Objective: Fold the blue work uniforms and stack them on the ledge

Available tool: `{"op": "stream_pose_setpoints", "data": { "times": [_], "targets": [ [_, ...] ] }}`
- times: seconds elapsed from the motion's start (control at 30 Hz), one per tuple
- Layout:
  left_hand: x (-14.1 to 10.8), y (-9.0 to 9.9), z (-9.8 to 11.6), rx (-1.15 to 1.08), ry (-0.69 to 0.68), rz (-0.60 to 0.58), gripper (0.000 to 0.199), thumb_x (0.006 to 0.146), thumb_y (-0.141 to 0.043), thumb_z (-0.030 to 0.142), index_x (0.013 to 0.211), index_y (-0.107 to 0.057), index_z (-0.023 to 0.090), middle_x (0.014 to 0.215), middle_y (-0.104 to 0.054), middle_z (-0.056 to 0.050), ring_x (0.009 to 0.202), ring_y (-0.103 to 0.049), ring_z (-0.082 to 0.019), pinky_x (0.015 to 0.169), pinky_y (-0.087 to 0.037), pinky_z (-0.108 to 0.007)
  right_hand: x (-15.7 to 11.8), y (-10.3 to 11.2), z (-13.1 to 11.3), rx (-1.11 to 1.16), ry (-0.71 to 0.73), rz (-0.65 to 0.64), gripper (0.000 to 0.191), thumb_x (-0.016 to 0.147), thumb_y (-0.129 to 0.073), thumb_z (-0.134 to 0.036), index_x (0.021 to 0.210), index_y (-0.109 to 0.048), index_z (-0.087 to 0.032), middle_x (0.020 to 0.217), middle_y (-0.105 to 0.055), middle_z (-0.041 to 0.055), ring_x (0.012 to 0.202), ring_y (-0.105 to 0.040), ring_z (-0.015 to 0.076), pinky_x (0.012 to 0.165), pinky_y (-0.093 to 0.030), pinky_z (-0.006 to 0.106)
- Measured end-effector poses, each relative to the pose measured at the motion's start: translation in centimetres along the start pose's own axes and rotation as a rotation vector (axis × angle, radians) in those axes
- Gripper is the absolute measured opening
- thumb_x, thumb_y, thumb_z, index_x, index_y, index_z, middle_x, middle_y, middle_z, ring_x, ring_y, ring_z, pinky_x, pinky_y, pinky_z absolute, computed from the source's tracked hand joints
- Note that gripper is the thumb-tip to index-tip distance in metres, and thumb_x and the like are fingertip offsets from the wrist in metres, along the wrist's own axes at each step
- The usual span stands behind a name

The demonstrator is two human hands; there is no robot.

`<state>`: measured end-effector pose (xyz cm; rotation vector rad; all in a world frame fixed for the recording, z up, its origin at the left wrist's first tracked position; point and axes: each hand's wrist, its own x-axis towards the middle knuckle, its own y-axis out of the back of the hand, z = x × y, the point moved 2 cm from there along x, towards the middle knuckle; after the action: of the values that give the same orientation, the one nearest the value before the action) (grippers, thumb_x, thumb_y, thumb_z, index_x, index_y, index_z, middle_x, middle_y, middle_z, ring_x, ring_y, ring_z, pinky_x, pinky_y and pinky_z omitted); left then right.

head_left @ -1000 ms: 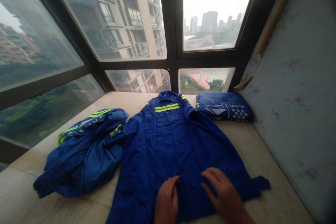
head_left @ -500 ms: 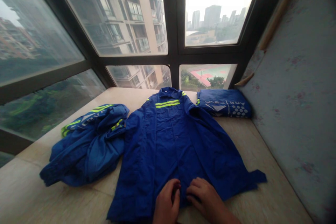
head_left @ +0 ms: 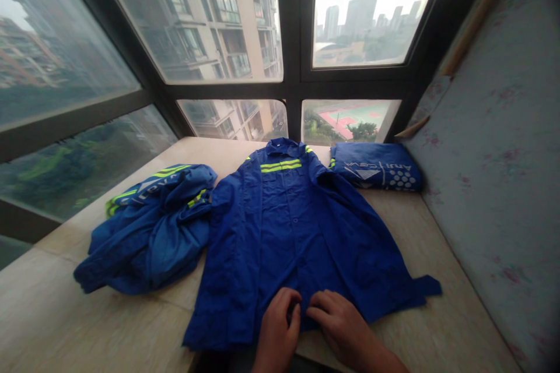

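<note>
A blue jacket (head_left: 280,227) with yellow-green stripes across its chest lies spread front up, collar toward the window. Over its lower hem, near the middle, are both hands. My left hand (head_left: 280,323) has its fingers curled toward the thumb at the hem; what its fingertips hold, if anything, is hidden. Just to the right, my right hand (head_left: 336,320) is bent with fingers together on the hem, and its fingertips are too unclear to show any cloth between them. The jacket's right-hand sleeve reaches out beside its lower edge.
A crumpled blue garment (head_left: 153,233) lies to the left on the pale ledge (head_left: 135,332). At the back right rests a folded blue garment (head_left: 376,168) with white print. Windows stand behind, and a patterned wall (head_left: 494,186) borders the right.
The view has shifted slightly, and the front edge of the ledge now shows below the hem. Both hands remain at the hem, a little closer together.
</note>
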<state>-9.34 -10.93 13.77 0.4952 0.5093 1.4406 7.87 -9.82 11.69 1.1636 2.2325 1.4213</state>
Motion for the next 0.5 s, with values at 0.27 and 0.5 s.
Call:
{"op": "stream_pose_setpoints", "data": {
  "times": [0.27,0.5],
  "targets": [
    [-0.1,-0.2,-0.3,-0.017,-0.026,0.025,0.021,0.092,-0.043,0.017,0.092,-0.063,0.021,0.091,-0.067,-0.005,0.088,-0.065,-0.02,0.081,-0.051,-0.032,0.3,-1.9,0.3,-0.002,-0.102,0.112,0.014,0.084,-0.062,-0.011,0.09,-0.066,-0.023,0.086,-0.066,0.0013,0.079,-0.06,0.0196,0.07,-0.042,0.029],
    [-0.6,-0.3,0.3,0.052,-0.039,0.034,0.007,0.087,-0.061,0.025,0.091,-0.063,0.019,0.091,-0.067,-0.006,0.085,-0.064,-0.021,0.073,-0.052,-0.031,0.7,-0.5,0.6,0.395,-0.313,0.142,0.019,0.094,-0.052,-0.017,0.094,-0.07,-0.022,0.09,-0.072,0.0025,0.084,-0.068,0.0175,0.076,-0.046,0.027]
  ]
}}
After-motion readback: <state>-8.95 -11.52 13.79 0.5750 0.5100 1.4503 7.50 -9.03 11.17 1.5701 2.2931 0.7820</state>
